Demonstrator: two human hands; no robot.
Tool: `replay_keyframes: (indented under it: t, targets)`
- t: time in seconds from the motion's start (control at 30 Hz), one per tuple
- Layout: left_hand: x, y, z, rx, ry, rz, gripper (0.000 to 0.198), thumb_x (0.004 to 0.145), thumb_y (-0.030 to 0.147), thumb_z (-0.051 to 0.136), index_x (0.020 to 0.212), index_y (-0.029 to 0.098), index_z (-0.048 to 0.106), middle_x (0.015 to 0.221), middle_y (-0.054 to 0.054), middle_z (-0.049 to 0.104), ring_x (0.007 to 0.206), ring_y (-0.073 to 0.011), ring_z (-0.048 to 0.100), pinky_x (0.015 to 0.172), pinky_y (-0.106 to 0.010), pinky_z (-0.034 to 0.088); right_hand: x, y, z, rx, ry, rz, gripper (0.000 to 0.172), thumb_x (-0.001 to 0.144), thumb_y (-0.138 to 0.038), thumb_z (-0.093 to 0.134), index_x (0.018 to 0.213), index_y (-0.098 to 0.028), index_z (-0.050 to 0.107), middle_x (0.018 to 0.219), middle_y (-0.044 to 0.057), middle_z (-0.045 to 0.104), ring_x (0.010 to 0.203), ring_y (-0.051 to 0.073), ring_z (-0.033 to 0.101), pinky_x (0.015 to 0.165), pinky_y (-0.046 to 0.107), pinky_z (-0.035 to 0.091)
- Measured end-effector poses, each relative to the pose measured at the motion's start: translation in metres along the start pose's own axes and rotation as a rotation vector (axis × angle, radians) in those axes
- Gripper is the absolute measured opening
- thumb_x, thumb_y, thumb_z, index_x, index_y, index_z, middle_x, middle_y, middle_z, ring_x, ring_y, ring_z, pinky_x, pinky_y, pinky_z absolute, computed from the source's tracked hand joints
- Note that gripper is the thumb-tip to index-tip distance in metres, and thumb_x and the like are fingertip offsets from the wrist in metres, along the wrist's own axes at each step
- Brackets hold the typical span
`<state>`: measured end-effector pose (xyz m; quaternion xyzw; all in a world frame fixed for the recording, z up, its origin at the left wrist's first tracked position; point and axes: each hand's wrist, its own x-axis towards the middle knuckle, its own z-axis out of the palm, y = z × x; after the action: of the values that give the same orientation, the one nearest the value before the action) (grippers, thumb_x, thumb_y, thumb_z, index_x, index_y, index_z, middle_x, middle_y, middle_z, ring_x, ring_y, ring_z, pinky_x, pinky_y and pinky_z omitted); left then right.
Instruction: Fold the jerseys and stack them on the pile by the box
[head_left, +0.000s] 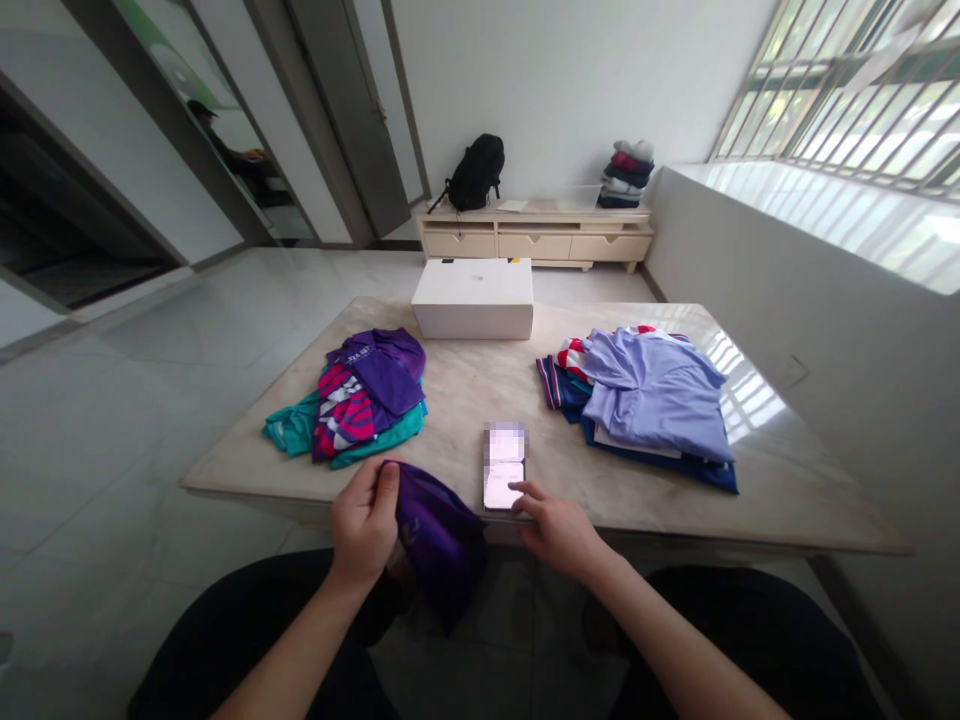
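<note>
- Left hand (365, 525) at the near edge of the tabletop (465, 395), clenched on the top of a purple garment (439, 535); most of the cloth hanging off the edge towards the lap.
- Just right of it, right hand (556, 528), released and holding nothing, forefinger touching the near end of a phone (505, 466) lying flat.
- Bare marble beyond the phone, between the left clothes pile (360, 395) and the right clothes pile (645, 395), both well apart from the hands.
- At the far edge, a white box (474, 297), about centred.
</note>
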<state>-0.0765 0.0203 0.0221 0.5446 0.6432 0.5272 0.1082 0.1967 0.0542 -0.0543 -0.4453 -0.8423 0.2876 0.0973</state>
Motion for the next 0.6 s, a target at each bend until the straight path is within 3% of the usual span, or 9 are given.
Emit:
replay_keyframes:
  t: [0.1, 0.27, 0.6]
  targets:
    - [-0.0002, -0.0002, 0.0000, -0.007, 0.000, 0.001, 0.036, 0.098, 0.049, 0.055, 0.084, 0.018, 0.069, 0.067, 0.000, 0.063, 0.062, -0.0163, 0.059, 0.060, -0.022, 0.049, 0.0010, 0.0059, -0.0019, 0.041, 0.050, 0.017, 0.031, 0.080, -0.007, 0.050, 0.103, -0.024, 0.063, 0.153, 0.000, 0.055, 0.101, 0.019, 0.072, 0.082, 0.028, 0.047]
    - [0.0000, 0.0017, 0.0010, -0.003, -0.009, 0.003, 0.036, 0.098, 0.048, 0.055, 0.084, 0.018, 0.069, 0.066, 0.001, 0.061, 0.061, -0.0154, 0.057, 0.059, -0.022, 0.048, 0.0009, 0.0095, -0.0027, 0.082, 0.099, 0.032, 0.030, 0.077, -0.002, 0.046, 0.095, -0.023, 0.058, 0.149, -0.002, 0.059, 0.102, 0.019, 0.071, 0.079, 0.027, 0.043]
    - [-0.0026, 0.0031, 0.0031, 0.014, -0.056, 0.025, 0.037, 0.099, 0.049, 0.054, 0.087, 0.018, 0.070, 0.069, 0.000, 0.065, 0.063, -0.0159, 0.062, 0.061, -0.022, 0.050, 0.0014, 0.0051, 0.0023, 0.122, 0.065, 0.020, 0.037, 0.076, 0.000, 0.047, 0.102, -0.023, 0.059, 0.150, 0.000, 0.058, 0.102, 0.018, 0.070, 0.080, 0.025, 0.043]
